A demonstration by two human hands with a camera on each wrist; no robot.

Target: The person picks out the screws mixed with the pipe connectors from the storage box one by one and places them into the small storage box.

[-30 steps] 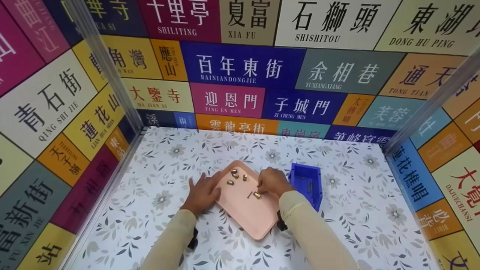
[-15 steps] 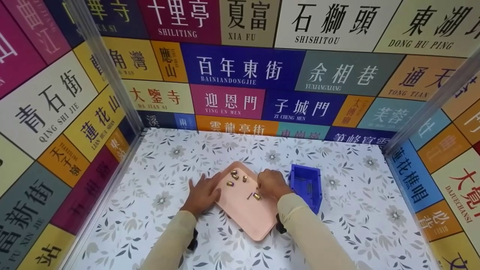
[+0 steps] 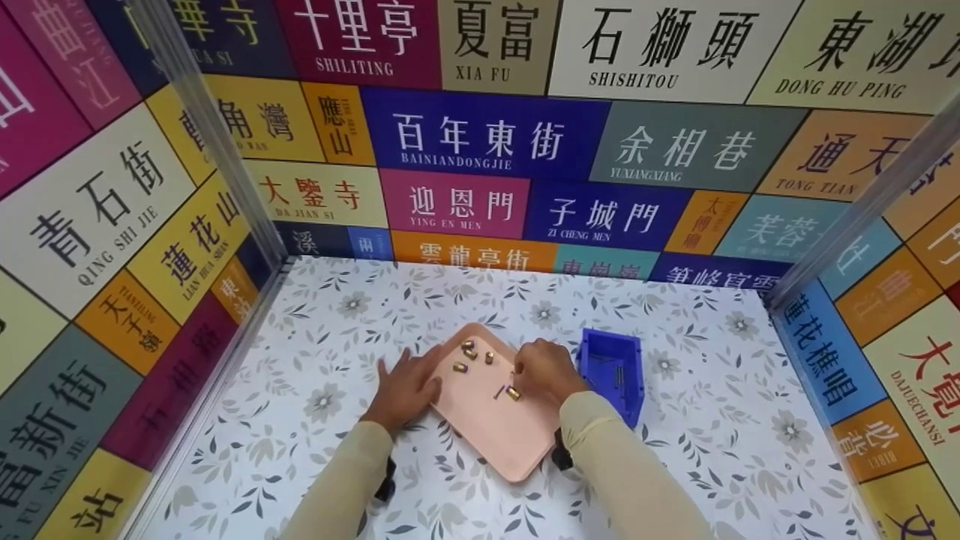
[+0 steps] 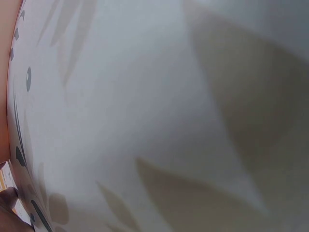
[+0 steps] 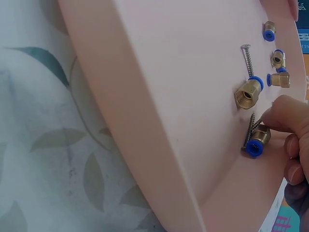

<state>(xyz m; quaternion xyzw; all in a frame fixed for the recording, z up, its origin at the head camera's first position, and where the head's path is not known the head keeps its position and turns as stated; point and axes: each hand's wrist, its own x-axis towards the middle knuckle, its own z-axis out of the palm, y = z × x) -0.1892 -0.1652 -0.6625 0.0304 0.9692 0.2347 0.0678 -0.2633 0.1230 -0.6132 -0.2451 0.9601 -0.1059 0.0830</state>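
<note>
A pink tray (image 3: 491, 442) lies on the patterned table, bearing brass fittings with blue rings and a few screws. My left hand (image 3: 405, 390) rests at its left edge, fingers extended, thumb on the rim. My right hand (image 3: 544, 367) is over the tray's right side, fingers curled. In the right wrist view its fingertips pinch a thin screw (image 5: 257, 124) beside a brass fitting (image 5: 259, 140); the screw's far end is hidden by the fingers. Another brass fitting (image 5: 248, 93) lies close by, with a loose screw (image 5: 248, 59) near its blue ring.
Right of the tray stands a blue bin (image 3: 634, 375) with several screws inside. More brass fittings (image 3: 460, 367) sit toward the tray's far end. Walls covered with printed signs (image 3: 480, 135) enclose the table at the back and both sides.
My right fingertips have drawn back slightly from the brass fitting near the tray's middle. My left hand and the tray stay in place.
</note>
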